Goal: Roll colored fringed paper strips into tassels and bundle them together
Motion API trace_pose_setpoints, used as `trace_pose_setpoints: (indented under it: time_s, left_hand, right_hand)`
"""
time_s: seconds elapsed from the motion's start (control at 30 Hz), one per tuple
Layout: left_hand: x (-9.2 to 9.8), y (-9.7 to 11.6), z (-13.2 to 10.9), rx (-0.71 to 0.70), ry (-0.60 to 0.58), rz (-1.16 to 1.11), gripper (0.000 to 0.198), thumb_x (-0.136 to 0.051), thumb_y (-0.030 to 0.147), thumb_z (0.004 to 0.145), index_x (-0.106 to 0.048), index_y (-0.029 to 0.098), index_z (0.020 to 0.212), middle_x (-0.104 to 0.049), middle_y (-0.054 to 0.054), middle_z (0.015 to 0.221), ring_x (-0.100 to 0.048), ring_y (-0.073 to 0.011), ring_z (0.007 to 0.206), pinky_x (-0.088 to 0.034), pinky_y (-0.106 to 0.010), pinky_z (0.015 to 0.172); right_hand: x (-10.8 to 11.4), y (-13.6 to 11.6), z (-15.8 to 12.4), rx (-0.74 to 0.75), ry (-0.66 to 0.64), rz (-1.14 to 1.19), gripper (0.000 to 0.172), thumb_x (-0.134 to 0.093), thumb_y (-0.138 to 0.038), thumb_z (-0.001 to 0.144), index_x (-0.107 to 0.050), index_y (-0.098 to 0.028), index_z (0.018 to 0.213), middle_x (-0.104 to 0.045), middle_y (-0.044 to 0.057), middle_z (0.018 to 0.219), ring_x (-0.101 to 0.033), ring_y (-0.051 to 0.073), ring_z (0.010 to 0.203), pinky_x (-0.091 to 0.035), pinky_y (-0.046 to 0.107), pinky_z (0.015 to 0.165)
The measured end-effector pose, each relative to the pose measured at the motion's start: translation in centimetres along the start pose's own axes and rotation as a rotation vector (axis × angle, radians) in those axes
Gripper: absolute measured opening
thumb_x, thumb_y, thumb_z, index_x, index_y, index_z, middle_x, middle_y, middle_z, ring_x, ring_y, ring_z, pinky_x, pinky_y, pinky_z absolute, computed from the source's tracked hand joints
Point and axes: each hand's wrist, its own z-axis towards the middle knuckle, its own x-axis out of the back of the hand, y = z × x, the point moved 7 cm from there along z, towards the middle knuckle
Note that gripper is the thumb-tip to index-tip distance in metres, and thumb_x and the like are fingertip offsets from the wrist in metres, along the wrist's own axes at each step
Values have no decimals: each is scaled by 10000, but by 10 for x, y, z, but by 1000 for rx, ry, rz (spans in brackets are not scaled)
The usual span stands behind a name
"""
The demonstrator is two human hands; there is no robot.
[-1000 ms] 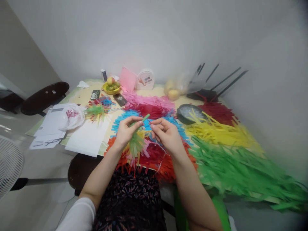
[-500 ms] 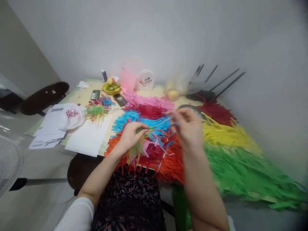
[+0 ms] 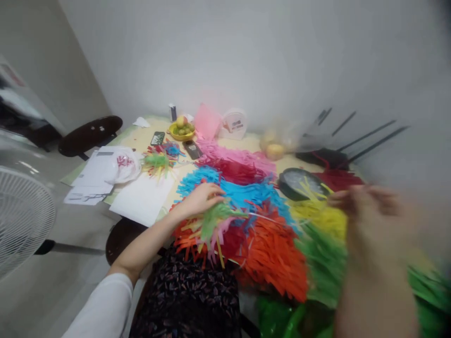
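My left hand [image 3: 207,197] is closed around a tassel of paper strips [image 3: 213,223] in green, yellow and pink, which hangs over the table's front edge. A thin white string [image 3: 262,217] runs from the green tip of this tassel to the right. Far out on that side, my right hand [image 3: 369,202] is raised and blurred, with its fingers pinched at the string's faint far end. Below and between the hands lie fringed paper strips: blue [image 3: 243,190], orange [image 3: 278,249], yellow [image 3: 322,216] and green [image 3: 324,258].
A black round dish [image 3: 287,185] stands near the yellow fringe. Further left are a second tassel [image 3: 157,162], a phone [image 3: 157,138], a yellow fruit bowl [image 3: 181,137], a plastic bag [image 3: 124,165] and paper sheets [image 3: 141,199]. A white fan [image 3: 24,220] stands at the left.
My right hand has swung far to the right, away from my left hand, drawing the string out. The tassel in my left hand shows more fully. The view has turned slightly.
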Motion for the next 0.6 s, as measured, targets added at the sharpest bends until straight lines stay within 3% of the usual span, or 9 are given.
trace_pose_setpoints:
  time_s: [0.07,0.13,0.23,0.37,0.47,0.53,0.6]
  left_hand:
    - [29,-49,3,151,54,256,243,-502,239,947,-715,182,1050,-722,-92,1061,-642,-187,1004,-466,-294,914]
    - [60,-99,6,260,85,406,275,-450,166,944,-714,119,1002,-700,-166,1032,-616,-240,1011,-446,-364,919]
    - [88,-161,8,294,43,520,250,-460,91,898,-708,79,922,-680,-218,1001,-566,-289,1061,-395,-440,968]
    - [91,-209,0,267,-47,620,257,-499,86,854,-697,92,1017,-658,-198,1141,-493,-303,1221,-271,-486,1105]
    - [83,-234,-8,248,-96,678,419,-538,144,839,-605,88,1249,-544,-197,1372,-383,-330,1360,-177,-530,1160]
    - [78,-251,-8,253,-119,707,516,-540,169,842,-523,69,1348,-489,-218,1428,-365,-350,1376,-196,-549,1149]
    - [73,-266,-5,265,-143,723,486,-498,160,871,-519,50,1344,-549,-233,1349,-451,-340,1305,-298,-516,1097]
  right_hand:
    - [-46,10,-21,-71,-207,-7,350,-839,-521,613,-644,-262,744,-636,23,610,-597,178,510,-517,366,568]
    - [-89,14,-35,-94,-423,-36,379,-804,-550,651,-644,-231,775,-655,9,604,-601,170,489,-522,334,534]
    - [-144,10,-45,-59,-644,-44,414,-755,-578,702,-627,-198,802,-662,3,608,-608,152,491,-517,287,509]
    - [-196,11,-57,-14,-853,-94,342,-658,-533,820,-616,-194,842,-663,13,648,-627,155,564,-520,273,558]
    - [-214,23,-65,-18,-920,-161,290,-622,-491,854,-610,-201,854,-660,12,661,-636,163,595,-516,276,584]
    - [-219,31,-69,-39,-945,-179,284,-612,-489,855,-606,-205,850,-655,10,653,-631,166,583,-514,281,583]
    - [-221,36,-71,-53,-962,-187,284,-602,-491,855,-605,-207,843,-652,9,650,-625,167,574,-510,282,579]
